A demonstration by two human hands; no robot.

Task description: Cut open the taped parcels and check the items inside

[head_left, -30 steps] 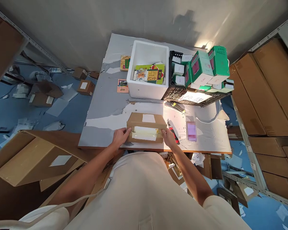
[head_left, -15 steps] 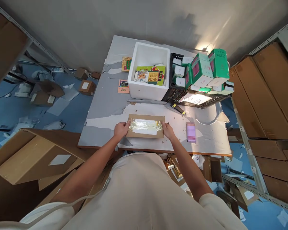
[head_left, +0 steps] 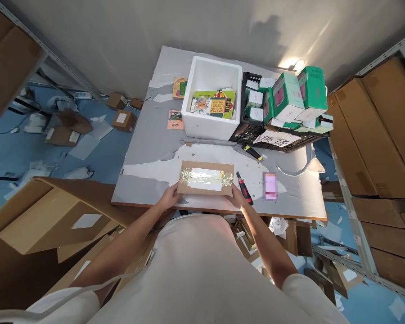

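Note:
Between my two hands is a brown cardboard box (head_left: pixel 205 191) with a white label and shiny clear tape across its top. My left hand (head_left: pixel 170 196) grips its lower left corner. At the lower right corner, my right hand (head_left: pixel 236 196) is closed on the box too, its fingertips partly hidden. Just right of that hand lies a red and black utility knife (head_left: pixel 245 188) on the table. A yellow and black box cutter (head_left: pixel 252 152) rests farther back, near the crate.
On the table (head_left: pixel 145 148) stand a white foam box (head_left: pixel 211 128) with books and a black crate (head_left: pixel 246 130) of green and white cartons. A purple item (head_left: pixel 270 186), blurred, lies at the right. A large open carton (head_left: pixel 47 220) is at the left, shelves with cartons (head_left: pixel 367 130) at the right.
Both hands have slid down from the box's sides to its near corners, and the box's near side looks a little raised. The red and black knife beside my right hand now shows fully.

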